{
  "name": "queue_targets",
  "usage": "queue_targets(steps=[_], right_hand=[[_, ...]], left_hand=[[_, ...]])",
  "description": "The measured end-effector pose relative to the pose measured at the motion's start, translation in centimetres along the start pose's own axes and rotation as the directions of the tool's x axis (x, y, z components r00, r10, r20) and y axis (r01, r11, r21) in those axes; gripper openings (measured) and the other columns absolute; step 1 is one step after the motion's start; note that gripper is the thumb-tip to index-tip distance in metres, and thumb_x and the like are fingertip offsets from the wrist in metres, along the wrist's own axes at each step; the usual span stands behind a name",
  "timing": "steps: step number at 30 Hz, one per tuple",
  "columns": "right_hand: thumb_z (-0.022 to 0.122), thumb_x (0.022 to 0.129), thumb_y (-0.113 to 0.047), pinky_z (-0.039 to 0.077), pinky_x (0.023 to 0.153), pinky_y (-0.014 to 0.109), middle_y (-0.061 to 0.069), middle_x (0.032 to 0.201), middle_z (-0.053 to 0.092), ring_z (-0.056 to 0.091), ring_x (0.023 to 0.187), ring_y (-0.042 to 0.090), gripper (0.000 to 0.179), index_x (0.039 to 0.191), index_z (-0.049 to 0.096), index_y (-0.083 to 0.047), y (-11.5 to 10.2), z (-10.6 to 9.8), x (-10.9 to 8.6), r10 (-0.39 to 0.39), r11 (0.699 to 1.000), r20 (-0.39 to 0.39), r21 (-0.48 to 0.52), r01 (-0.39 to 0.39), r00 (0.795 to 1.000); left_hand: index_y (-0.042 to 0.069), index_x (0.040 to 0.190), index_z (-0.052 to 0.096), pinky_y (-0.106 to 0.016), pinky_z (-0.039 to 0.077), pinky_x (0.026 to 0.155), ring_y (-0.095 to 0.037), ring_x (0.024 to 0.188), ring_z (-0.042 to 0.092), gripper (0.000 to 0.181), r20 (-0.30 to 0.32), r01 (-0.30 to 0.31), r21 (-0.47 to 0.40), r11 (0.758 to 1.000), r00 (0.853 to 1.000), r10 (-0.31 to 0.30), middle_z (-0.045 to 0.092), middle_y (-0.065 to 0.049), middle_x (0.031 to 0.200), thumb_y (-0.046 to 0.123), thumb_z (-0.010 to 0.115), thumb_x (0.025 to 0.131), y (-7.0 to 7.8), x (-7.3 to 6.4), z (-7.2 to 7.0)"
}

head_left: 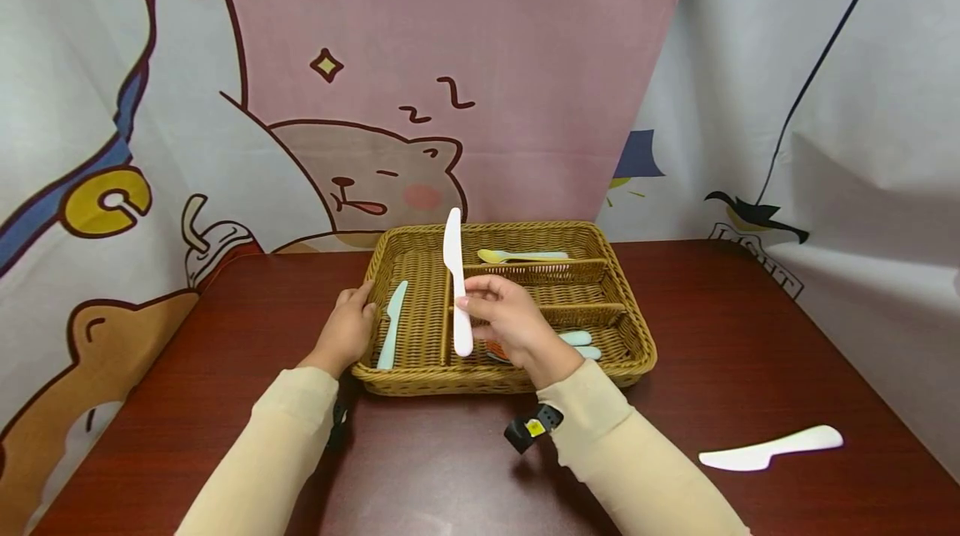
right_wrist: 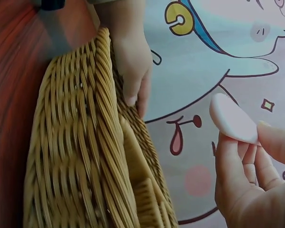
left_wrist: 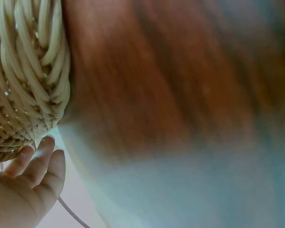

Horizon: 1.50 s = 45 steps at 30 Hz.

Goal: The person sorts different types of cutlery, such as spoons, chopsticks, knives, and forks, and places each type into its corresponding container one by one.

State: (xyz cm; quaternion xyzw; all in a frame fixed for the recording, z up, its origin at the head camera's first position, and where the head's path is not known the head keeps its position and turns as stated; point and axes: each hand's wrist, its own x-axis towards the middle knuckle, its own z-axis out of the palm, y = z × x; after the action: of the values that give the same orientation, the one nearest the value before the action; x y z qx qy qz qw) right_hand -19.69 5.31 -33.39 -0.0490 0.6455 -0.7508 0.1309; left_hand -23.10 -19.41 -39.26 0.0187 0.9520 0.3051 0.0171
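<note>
My right hand [head_left: 506,323] pinches a white plastic knife [head_left: 454,269] by its handle, blade upward, above the basket's middle divider. In the right wrist view, the rounded handle end of the knife [right_wrist: 232,118] shows between thumb and fingers. My left hand [head_left: 348,326] holds the left rim of the woven basket [head_left: 480,383]; the left wrist view has its fingers [left_wrist: 47,166] close beside the wicker wall [left_wrist: 28,71]. A mint-green knife [head_left: 392,323] lies in the basket's long left compartment, near the left hand.
A yellow-tipped spoon [head_left: 495,256] lies in the back right compartment. Mint-green handles [head_left: 577,338] show in the front right one, partly behind my right hand. Another white knife [head_left: 772,448] lies on the dark red table [head_left: 247,403] at the right. A patterned cloth [head_left: 540,61] hangs behind.
</note>
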Motion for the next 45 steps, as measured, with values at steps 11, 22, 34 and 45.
queue_targets(steps=[11,22,34,45], right_hand=[[0.06,0.093,-0.001,0.055,0.066,0.03,0.005,0.094,0.062,0.061,0.078,0.014,0.028,0.122,0.058,0.003,0.7,2.6,1.5,0.074,0.993,-0.062,0.102,-0.067,0.995],[0.061,0.093,-0.002,0.054,0.063,0.028,0.003,0.087,0.062,0.062,0.073,0.013,0.027,0.12,0.059,-0.001,1.0,4.8,3.7,0.171,0.964,-0.099,0.221,-0.146,0.98],[0.063,0.093,-0.003,0.055,0.063,0.029,0.004,0.087,0.063,0.06,0.07,0.012,0.022,0.115,0.062,-0.003,1.8,6.9,5.3,0.249,0.946,-0.112,0.24,-0.217,0.962],[0.062,0.093,-0.001,0.056,0.07,0.034,0.004,0.088,0.061,0.061,0.076,0.014,0.022,0.115,0.061,-0.003,3.1,7.8,5.8,0.277,0.941,-0.126,0.238,-0.242,0.953]], left_hand=[[0.003,0.154,0.019,-0.055,0.036,0.105,-0.043,0.129,0.041,0.05,0.0,-0.008,0.006,1.0,1.0,0.008,0.028,-0.026,0.145,0.016,0.031,0.107,0.0,0.1,0.0],[0.003,0.154,0.021,-0.055,0.036,0.105,-0.043,0.128,0.042,0.05,-0.007,-0.004,0.011,1.0,1.0,0.004,0.028,-0.027,0.145,0.016,0.032,0.107,0.2,0.0,-0.1],[0.002,0.152,0.027,-0.055,0.036,0.104,-0.044,0.126,0.043,0.049,-0.057,-0.039,-0.018,0.999,0.998,0.038,0.034,-0.027,0.14,0.013,0.035,0.105,0.4,-0.2,-0.1],[0.0,0.152,0.024,-0.053,0.032,0.108,-0.042,0.131,0.039,0.05,-0.039,-0.022,-0.014,1.0,0.999,0.021,0.033,-0.027,0.142,0.013,0.033,0.105,0.3,0.0,-0.2]])
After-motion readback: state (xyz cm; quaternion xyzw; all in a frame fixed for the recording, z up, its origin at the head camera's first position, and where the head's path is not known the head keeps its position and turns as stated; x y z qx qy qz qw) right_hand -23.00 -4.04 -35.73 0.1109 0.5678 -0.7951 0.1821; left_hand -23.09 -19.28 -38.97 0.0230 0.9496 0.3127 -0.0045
